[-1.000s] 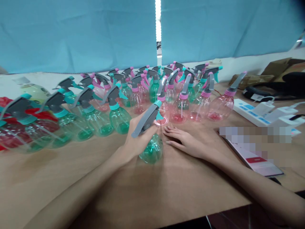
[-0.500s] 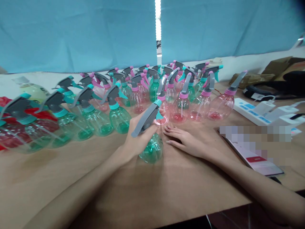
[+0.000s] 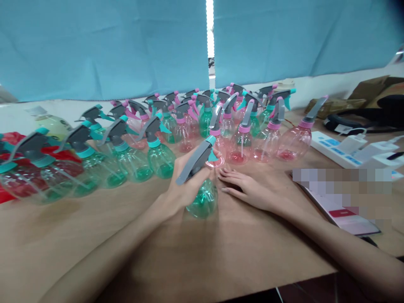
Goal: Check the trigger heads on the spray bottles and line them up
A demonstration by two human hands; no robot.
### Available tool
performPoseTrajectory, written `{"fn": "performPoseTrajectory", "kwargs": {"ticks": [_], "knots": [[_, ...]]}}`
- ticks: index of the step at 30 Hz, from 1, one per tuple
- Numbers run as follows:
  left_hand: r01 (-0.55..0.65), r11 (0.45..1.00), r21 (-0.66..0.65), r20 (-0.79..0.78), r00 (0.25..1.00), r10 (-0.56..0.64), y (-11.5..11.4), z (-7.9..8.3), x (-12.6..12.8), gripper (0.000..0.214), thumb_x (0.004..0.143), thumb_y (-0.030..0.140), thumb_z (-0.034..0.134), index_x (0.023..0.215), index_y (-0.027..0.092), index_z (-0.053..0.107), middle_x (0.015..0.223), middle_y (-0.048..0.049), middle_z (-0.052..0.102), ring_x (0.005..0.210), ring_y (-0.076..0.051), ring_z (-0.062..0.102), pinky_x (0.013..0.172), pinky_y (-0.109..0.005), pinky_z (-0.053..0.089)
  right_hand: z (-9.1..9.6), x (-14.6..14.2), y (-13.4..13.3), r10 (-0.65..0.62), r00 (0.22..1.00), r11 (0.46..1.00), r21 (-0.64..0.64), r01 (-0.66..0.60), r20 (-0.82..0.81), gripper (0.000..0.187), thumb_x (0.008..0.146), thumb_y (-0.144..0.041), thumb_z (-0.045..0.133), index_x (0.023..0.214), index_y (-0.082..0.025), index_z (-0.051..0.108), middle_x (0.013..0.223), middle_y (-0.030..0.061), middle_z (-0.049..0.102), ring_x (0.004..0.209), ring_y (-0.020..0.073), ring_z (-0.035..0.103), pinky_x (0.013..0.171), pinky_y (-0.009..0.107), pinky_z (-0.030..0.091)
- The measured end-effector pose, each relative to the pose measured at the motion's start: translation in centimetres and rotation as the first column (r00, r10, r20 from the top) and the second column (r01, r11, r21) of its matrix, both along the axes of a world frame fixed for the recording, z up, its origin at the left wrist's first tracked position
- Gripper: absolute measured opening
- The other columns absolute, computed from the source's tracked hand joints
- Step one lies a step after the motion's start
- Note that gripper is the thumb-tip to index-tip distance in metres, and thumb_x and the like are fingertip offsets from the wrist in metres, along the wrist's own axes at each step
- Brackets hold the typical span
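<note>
My left hand (image 3: 184, 183) is wrapped round the neck of a green spray bottle (image 3: 203, 202), whose grey head with a teal nozzle and trigger points up and away. The bottle stands on the brown table (image 3: 240, 244); its collar is hidden by my fingers. Palm down, my right hand (image 3: 248, 187) lies flat on the table just right of that bottle, fingers stretched out and holding nothing. Beyond it stand pink spray bottles (image 3: 238, 147) with pink collars. A row of green spray bottles (image 3: 162, 162) with teal collars runs off to the left.
More pink and green bottles stand behind, near the blue cloth (image 3: 110, 46). A red bag (image 3: 63, 153) lies among the bottles at far left. To the right are a white power strip (image 3: 331, 147) with plugs, a phone-like slab (image 3: 353, 223), headphones (image 3: 341, 122) and cardboard (image 3: 369, 94).
The whole scene has shifted slightly down and right in view. Both hands keep their places, the left still round the green spray bottle.
</note>
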State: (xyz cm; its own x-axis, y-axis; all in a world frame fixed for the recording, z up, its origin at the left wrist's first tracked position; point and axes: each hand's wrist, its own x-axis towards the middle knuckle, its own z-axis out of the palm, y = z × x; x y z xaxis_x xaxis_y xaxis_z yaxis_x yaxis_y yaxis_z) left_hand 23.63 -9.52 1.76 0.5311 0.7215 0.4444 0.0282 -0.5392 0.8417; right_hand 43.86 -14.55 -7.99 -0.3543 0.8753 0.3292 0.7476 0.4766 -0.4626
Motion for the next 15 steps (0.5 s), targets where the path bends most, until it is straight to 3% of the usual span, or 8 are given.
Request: {"fn": "performPoseTrajectory", "kwargs": {"ticks": [8, 15], "knots": [[-0.010, 1.000, 0.028, -0.062, 0.998, 0.011, -0.16, 0.43, -0.07, 0.004, 0.073, 0.016, 0.053, 0.071, 0.020, 0.051, 0.059, 0.0042, 0.050, 0.056, -0.012, 0.046, 0.056, -0.027, 0.038, -0.16, 0.02, -0.01, 0.001, 0.999, 1.000, 0.009, -0.001, -0.048, 0.046, 0.097, -0.042, 0.045, 0.138, -0.024, 0.049, 0.144, 0.0071, 0.048, 0.135, 0.0256, 0.042, 0.112, 0.051, 0.034], [-0.006, 0.999, 0.036, -0.046, 0.999, 0.008, 0.12, -0.03, -0.19, 0.002, 0.075, 0.018, 0.053, 0.074, 0.019, 0.054, 0.074, -0.0009, 0.060, 0.072, -0.017, 0.058, 0.066, -0.031, 0.047, -0.06, 0.00, -0.04, 0.002, 0.999, 1.000, 0.007, -0.002, -0.052, 0.044, 0.096, -0.042, 0.046, 0.138, -0.027, 0.049, 0.144, 0.0056, 0.049, 0.135, 0.0250, 0.042, 0.113, 0.052, 0.034]]}}
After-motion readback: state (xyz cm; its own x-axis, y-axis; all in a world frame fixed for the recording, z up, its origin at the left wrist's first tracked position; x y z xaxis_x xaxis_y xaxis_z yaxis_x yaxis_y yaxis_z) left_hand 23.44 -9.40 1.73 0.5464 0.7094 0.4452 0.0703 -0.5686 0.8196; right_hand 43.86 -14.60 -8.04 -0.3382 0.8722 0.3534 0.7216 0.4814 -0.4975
